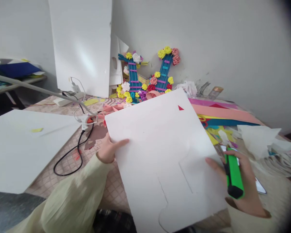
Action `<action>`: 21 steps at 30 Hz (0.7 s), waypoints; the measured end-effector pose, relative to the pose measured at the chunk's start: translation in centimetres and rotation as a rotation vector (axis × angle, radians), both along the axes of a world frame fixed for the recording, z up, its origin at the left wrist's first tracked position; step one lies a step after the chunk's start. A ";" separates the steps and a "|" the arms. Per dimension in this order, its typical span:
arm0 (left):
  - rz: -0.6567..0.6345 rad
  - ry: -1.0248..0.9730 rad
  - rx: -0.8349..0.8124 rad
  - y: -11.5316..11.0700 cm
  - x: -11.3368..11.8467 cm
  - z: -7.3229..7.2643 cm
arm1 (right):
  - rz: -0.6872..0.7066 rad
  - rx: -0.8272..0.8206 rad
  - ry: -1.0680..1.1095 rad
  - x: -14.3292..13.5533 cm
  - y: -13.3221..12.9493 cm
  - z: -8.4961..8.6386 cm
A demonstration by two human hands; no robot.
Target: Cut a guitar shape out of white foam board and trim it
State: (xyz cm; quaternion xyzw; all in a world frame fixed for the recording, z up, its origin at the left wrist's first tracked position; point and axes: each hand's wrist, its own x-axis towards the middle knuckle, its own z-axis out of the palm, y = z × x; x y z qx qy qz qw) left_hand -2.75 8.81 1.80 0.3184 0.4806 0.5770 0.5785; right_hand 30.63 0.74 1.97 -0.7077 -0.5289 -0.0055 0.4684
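A white foam board (147,139) lies tilted before me, with thin curved and straight lines in its lower half and a small red paper triangle (181,108) near its top. My left hand (111,149) grips the board's left edge, thumb on top and the other fingers hidden beneath. In my right hand (244,174) is a green utility knife (234,174) with a black end, its blade not clearly visible. The thumb of that hand rests on the board's right side.
Two flower-trimmed blue guitar shapes (134,76) lean at the wall. Another white board (21,142) lies left, near a power strip (87,121) with a looped black cable (63,174). Coloured paper sheets (223,111), white scraps (259,139) and a jar (215,92) sit right.
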 end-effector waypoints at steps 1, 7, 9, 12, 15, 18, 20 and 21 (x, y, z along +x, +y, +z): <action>-0.003 0.048 0.024 -0.5 0.0 -0.2 | -0.006 -0.003 -0.009 -0.1 -0.2 0.4; 0.072 0.259 0.284 -1.8 -0.3 -0.8 | -0.095 0.004 -0.016 -0.8 -0.7 1.7; 0.105 0.315 0.296 -1.6 -0.3 -0.9 | -0.123 0.024 -0.016 -0.8 -0.8 1.6; 0.129 0.383 0.301 -1.5 -0.2 -0.8 | -0.130 0.026 -0.026 -0.6 -0.9 1.4; 0.150 0.437 0.325 -1.5 -0.1 -0.5 | -0.141 0.024 -0.051 -0.5 -1.2 1.3; 0.147 0.409 0.317 -1.6 0.0 -0.2 | -0.167 0.009 -0.047 -0.8 -1.4 1.8; 0.122 0.344 0.303 -1.8 0.2 -0.3 | -0.178 0.014 -0.040 -1.2 -1.5 2.2; 0.113 0.325 0.303 -1.9 0.2 -0.4 | -0.181 0.018 -0.044 -1.3 -1.5 2.4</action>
